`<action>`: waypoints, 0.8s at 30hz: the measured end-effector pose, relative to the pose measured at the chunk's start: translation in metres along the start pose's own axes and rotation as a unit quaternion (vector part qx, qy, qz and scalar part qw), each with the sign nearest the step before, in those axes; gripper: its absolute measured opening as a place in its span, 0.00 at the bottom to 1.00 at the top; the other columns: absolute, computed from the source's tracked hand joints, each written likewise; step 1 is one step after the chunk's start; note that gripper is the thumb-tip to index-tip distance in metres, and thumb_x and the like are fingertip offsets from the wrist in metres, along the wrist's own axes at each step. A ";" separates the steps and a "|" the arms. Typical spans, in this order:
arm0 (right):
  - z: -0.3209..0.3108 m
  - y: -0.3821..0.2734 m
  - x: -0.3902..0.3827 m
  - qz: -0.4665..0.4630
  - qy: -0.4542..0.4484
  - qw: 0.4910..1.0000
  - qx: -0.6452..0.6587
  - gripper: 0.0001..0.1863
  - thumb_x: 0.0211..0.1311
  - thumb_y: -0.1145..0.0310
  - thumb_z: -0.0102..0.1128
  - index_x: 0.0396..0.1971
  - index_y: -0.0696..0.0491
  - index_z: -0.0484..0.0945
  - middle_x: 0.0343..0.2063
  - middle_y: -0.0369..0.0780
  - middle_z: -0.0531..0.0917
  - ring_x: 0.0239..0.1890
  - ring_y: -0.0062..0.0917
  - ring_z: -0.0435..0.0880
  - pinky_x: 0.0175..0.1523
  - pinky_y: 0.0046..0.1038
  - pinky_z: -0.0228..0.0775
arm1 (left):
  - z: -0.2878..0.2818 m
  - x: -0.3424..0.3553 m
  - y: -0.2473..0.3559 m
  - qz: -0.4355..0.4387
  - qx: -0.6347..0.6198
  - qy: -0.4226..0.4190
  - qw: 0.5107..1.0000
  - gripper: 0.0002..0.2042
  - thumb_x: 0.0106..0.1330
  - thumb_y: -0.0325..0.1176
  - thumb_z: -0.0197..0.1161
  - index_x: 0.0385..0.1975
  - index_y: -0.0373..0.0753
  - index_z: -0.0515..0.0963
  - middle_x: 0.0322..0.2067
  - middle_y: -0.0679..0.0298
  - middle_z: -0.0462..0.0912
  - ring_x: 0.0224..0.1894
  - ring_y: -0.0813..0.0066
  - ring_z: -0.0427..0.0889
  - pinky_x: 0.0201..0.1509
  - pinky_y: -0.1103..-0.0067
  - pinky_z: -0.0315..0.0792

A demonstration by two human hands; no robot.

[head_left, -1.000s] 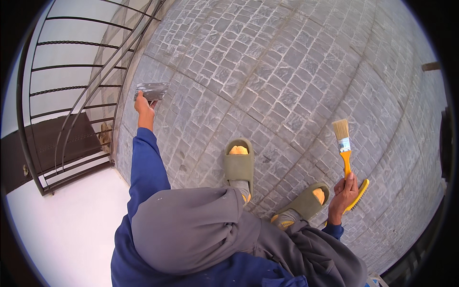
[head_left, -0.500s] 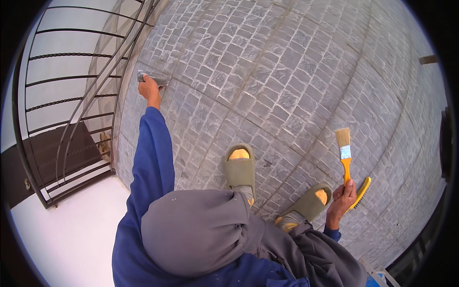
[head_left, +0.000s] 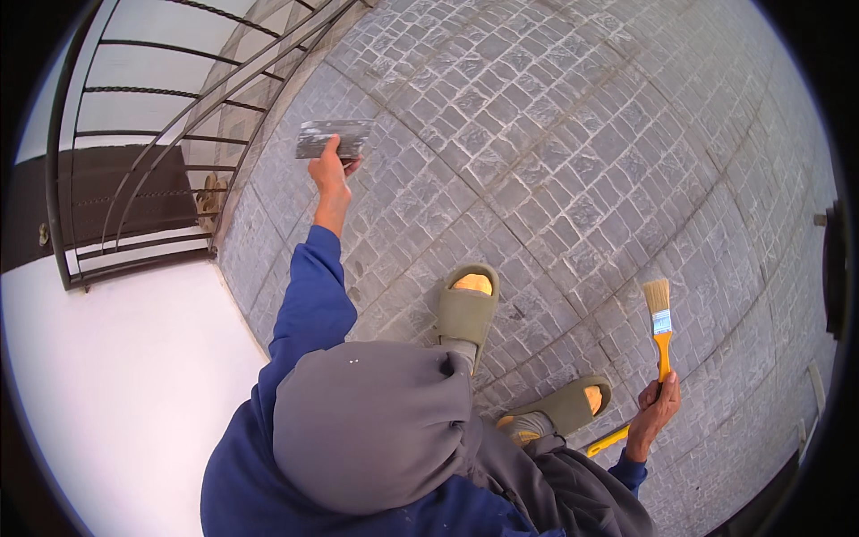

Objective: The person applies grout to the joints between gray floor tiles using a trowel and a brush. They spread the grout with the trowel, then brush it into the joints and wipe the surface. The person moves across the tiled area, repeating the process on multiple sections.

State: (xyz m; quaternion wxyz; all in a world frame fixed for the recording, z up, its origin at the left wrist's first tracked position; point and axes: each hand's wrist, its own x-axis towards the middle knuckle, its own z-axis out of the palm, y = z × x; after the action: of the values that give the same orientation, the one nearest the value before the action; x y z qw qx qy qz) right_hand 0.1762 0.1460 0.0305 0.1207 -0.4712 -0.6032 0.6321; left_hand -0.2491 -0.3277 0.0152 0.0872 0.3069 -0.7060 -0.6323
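Observation:
Out ahead at the left, my left hand (head_left: 329, 166) grips a flat rectangular metal blade (head_left: 313, 143), with a finger laid along its face. The blade is grey with whitish smears, and no handle shows. It is over the stone paving; whether it touches the paving I cannot tell. At the lower right, my right hand (head_left: 655, 416) is closed around a flat paintbrush (head_left: 663, 345) with an orange handle and pale bristles pointing away from me. A yellow brush handle (head_left: 608, 440) shows beside that hand, its other end hidden; I cannot tell whether it is held or lying down.
Grey block-patterned paving (head_left: 555, 206) spreads ahead, crossed by joint lines. A dark metal railing (head_left: 165, 132) and a white wall or ledge (head_left: 116, 376) border the left. My green sandals (head_left: 468, 309) stand between my hands.
The view has turned. My left hand and the blade now appear farther right, with more of the blade's face showing. The yellow brush's bristles have gone out of sight behind my right hand.

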 end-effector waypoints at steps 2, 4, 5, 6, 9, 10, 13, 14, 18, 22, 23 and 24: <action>-0.006 -0.025 0.025 -0.023 -0.056 0.997 -0.041 0.20 0.79 0.53 0.47 0.28 0.50 0.69 0.15 0.27 0.60 0.15 0.09 0.54 0.20 0.18 0.45 | 0.022 -0.071 -0.033 0.001 -0.022 -0.052 0.998 0.15 0.66 0.39 0.65 0.38 0.31 0.80 0.30 0.60 0.86 0.26 0.72 0.85 0.25 0.76 0.78; -0.005 -0.058 0.049 -0.054 -0.098 0.990 -0.086 0.20 0.79 0.52 0.47 0.28 0.49 0.68 0.15 0.27 0.61 0.16 0.08 0.54 0.21 0.17 0.45 | 0.047 -0.157 -0.064 -0.058 -0.020 -0.202 0.978 0.14 0.66 0.41 0.64 0.35 0.34 0.82 0.28 0.65 0.83 0.25 0.79 0.80 0.25 0.78 0.76; 0.000 -0.077 0.062 -0.070 -0.112 0.985 -0.110 0.19 0.79 0.53 0.47 0.27 0.48 0.68 0.16 0.27 0.60 0.16 0.08 0.54 0.22 0.17 0.44 | 0.053 -0.197 -0.075 -0.046 0.017 -0.266 0.963 0.16 0.66 0.42 0.64 0.35 0.31 0.81 0.25 0.66 0.82 0.24 0.79 0.79 0.26 0.75 0.74; 0.006 -0.097 0.073 -0.090 -0.135 0.979 -0.120 0.19 0.79 0.53 0.47 0.28 0.49 0.70 0.16 0.27 0.60 0.17 0.07 0.53 0.22 0.17 0.43 | 0.055 -0.229 -0.082 0.001 0.066 -0.335 0.940 0.18 0.66 0.44 0.63 0.33 0.29 0.79 0.21 0.62 0.80 0.22 0.75 0.79 0.27 0.69 0.72; 0.030 -0.152 0.092 -0.174 -0.176 0.955 -0.161 0.18 0.79 0.53 0.47 0.34 0.51 0.75 0.17 0.26 0.59 0.17 0.07 0.53 0.22 0.18 0.42 | 0.050 -0.261 -0.090 0.207 0.229 -0.488 0.817 0.22 0.65 0.46 0.63 0.23 0.29 0.76 0.16 0.52 0.75 0.20 0.62 0.75 0.29 0.67 0.70; 0.039 -0.163 0.092 -0.206 -0.174 0.947 -0.173 0.18 0.79 0.54 0.48 0.36 0.52 0.77 0.17 0.27 0.60 0.17 0.07 0.53 0.22 0.17 0.42 | 0.050 -0.263 -0.088 0.272 0.285 -0.524 0.755 0.22 0.65 0.46 0.64 0.21 0.30 0.76 0.16 0.51 0.74 0.19 0.62 0.73 0.29 0.67 0.69; 0.063 -0.176 0.080 -0.297 -0.184 0.919 -0.182 0.18 0.79 0.54 0.49 0.43 0.55 0.80 0.17 0.27 0.61 0.17 0.06 0.54 0.22 0.17 0.43 | 0.051 -0.251 -0.080 0.196 0.283 -0.431 0.834 0.26 0.66 0.48 0.64 0.15 0.30 0.72 0.12 0.51 0.72 0.17 0.55 0.70 0.27 0.64 0.68; 0.068 -0.175 0.073 -0.319 -0.173 0.912 -0.190 0.19 0.78 0.55 0.51 0.45 0.56 0.81 0.18 0.27 0.65 0.17 0.07 0.57 0.22 0.16 0.45 | 0.052 -0.246 -0.077 0.167 0.269 -0.411 0.855 0.28 0.66 0.49 0.64 0.13 0.30 0.71 0.11 0.51 0.69 0.15 0.56 0.69 0.24 0.63 0.65; 0.078 -0.172 0.048 -0.334 -0.222 0.888 -0.223 0.20 0.76 0.54 0.53 0.44 0.58 0.82 0.18 0.28 0.68 0.18 0.08 0.60 0.23 0.17 0.47 | 0.030 -0.214 -0.075 0.199 0.261 -0.310 0.892 0.32 0.65 0.51 0.65 0.09 0.27 0.69 0.09 0.50 0.68 0.12 0.58 0.67 0.22 0.63 0.64; 0.084 -0.186 0.046 -0.322 -0.240 0.867 -0.296 0.21 0.76 0.53 0.53 0.43 0.59 0.81 0.18 0.28 0.67 0.18 0.08 0.60 0.23 0.18 0.48 | -0.054 -0.160 -0.099 0.165 0.119 -0.039 0.978 0.27 0.68 0.47 0.64 0.17 0.25 0.75 0.11 0.56 0.70 0.16 0.74 0.67 0.24 0.67 0.65; 0.086 -0.193 0.047 -0.322 -0.251 0.860 -0.306 0.21 0.76 0.53 0.53 0.43 0.59 0.81 0.18 0.28 0.67 0.18 0.08 0.59 0.23 0.18 0.48 | -0.089 -0.144 -0.108 0.159 0.120 0.042 0.979 0.25 0.69 0.47 0.64 0.22 0.25 0.78 0.15 0.61 0.76 0.20 0.76 0.69 0.27 0.69 0.66; 0.089 -0.199 0.047 -0.321 -0.257 0.855 -0.315 0.21 0.76 0.53 0.53 0.43 0.59 0.81 0.18 0.28 0.67 0.18 0.08 0.59 0.23 0.17 0.48 | -0.130 -0.129 -0.115 0.122 0.121 0.110 0.979 0.25 0.69 0.47 0.64 0.25 0.25 0.79 0.20 0.64 0.79 0.24 0.77 0.72 0.30 0.71 0.67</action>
State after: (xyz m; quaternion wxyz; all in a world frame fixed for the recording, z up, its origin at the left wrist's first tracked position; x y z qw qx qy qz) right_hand 0.0027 0.1705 0.1681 0.0028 -0.0846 -0.8973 0.4332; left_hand -0.0429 -0.3679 -0.0356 0.2028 0.2943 -0.7954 -0.4895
